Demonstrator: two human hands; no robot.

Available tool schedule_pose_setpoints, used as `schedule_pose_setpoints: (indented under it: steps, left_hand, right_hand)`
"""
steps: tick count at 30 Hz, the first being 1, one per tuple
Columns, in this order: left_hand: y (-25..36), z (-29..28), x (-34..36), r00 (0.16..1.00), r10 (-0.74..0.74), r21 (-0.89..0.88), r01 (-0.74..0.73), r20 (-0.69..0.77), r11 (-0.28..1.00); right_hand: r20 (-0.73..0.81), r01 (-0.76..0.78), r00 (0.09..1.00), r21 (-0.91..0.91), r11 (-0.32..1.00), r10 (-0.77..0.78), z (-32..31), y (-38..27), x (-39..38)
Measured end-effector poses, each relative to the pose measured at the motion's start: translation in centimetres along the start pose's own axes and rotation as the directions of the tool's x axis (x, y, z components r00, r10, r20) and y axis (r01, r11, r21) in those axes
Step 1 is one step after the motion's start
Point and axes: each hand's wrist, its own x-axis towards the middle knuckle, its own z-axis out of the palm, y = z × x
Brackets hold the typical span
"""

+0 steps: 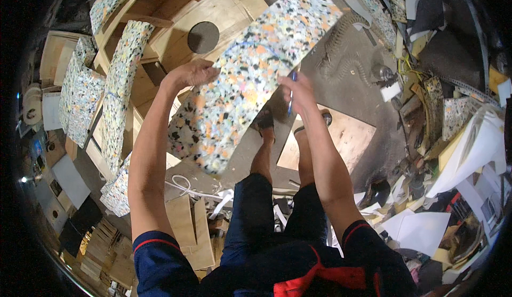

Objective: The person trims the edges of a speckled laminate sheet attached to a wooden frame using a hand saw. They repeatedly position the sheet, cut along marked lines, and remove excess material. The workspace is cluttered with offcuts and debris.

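The left hand (201, 73) has its fingers closed on the left long edge of a speckled foam slab (242, 78), near the middle of that edge; the right hand (300, 91) holds a blue pen (292, 97) upright in narrowed fingers, right at the slab's opposite long edge, though whether those fingers also pinch the foam I cannot tell; the slab slants above the grey floor (388, 123), its far end up and to the right, its near end down by the left forearm, a curved blue line crossing its upper half; beyond it stands a wooden frame (184, 15) with a round hole in its panel, the slab overlapping its right side in view; a foam strip (118, 91) runs along the frame's left edge; a plywood board (349, 139) lies on the floor, one sandalled foot at its upper edge; white sheets (418, 232) lie among scraps toward the floor's right edge.
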Motion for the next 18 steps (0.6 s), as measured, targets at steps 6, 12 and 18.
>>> schedule_pose_setpoints:
  steps: [6, 12, 18]
  left_hand:
    - [-2.3, 2.4, -3.5, 0.736, 0.102, 0.304, 0.145, -0.669, 0.942]
    - [0.6, 9.3, -11.3, 0.562, -0.386, -0.655, -0.421, -0.732, 0.628]
    - [7.8, 18.9, -12.2, 0.811, -0.466, -0.907, -0.419, -0.354, -0.038]
  right_hand:
    - [0.063, -0.171, 0.982, -0.086, 0.982, 0.176, 0.1, 3.7, -1.7]
    - [-0.143, -0.051, 0.989, -0.105, 0.993, 0.036, -3.8, 2.5, -3.4]
    - [-0.019, 0.376, 0.910, -0.381, 0.845, -0.414, -5.7, -3.8, -8.2]
